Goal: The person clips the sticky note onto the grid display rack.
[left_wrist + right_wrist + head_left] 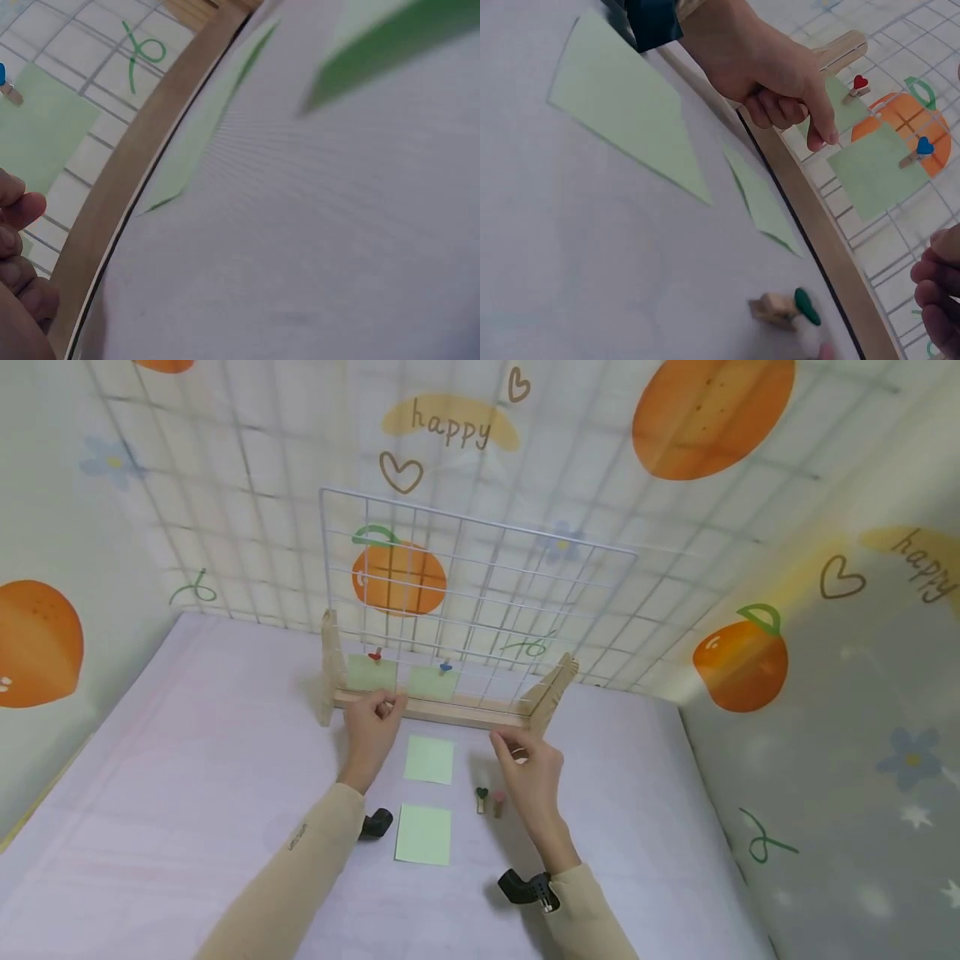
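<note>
My left hand (372,727) is at the grid's base, its thumb and index finger pinching the lower corner of a pale green paper note (881,172). That note hangs from the white wire grid (480,585) by a small wooden clothespin with a blue heart (925,146). Beside it, a second green note (371,673) hangs from a red-heart clothespin (860,82), partly behind my left hand in the right wrist view. My right hand (534,770) hovers in front of the grid's right foot, fingers loosely curled, nothing visible in it.
Two more green notes, a nearer one (423,834) and a farther one (429,759), lie on the table between my arms. A green-heart clothespin (482,799) and a pink one (498,803) lie by my right hand. Wooden feet (551,693) hold the grid upright before a patterned curtain.
</note>
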### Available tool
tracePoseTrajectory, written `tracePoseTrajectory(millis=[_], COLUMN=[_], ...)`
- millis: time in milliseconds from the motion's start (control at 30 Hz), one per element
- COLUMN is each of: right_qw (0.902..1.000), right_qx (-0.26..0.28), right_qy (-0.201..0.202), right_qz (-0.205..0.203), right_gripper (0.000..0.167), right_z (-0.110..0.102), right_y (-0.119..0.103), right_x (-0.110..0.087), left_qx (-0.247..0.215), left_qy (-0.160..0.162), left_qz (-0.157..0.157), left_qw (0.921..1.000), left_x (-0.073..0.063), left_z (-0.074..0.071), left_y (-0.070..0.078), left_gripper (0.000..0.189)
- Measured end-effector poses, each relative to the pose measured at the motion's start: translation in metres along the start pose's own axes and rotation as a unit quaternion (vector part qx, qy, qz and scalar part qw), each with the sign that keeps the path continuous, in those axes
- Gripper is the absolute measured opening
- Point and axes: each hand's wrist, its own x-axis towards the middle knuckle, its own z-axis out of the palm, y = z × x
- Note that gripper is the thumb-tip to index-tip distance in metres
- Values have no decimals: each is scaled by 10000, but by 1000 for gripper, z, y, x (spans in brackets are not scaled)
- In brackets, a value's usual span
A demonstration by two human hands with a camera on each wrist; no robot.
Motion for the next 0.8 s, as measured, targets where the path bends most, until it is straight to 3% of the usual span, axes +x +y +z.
tracePoseTrajectory(millis=[200, 500, 800], right_qw=[9992, 9987, 9947], right_qx=[-3, -3, -61], right_qy=[-159, -297, -618], right_qz=[359, 418, 822], right_gripper=[5, 7, 9], right_z=[-3, -4, -10], right_y=[7, 14, 20], right_x=[-18, -37, -46], left_qx=[496, 665, 638], left_qy=[-515, -1155, -1341], left_qz=[-364, -441, -276], left_qw=[9968, 9901, 9885], left_x=[-14, -39, -65], left_z=[-7, -23, -27], left_y=[-8, -6, 4], left_gripper=[17, 20, 22])
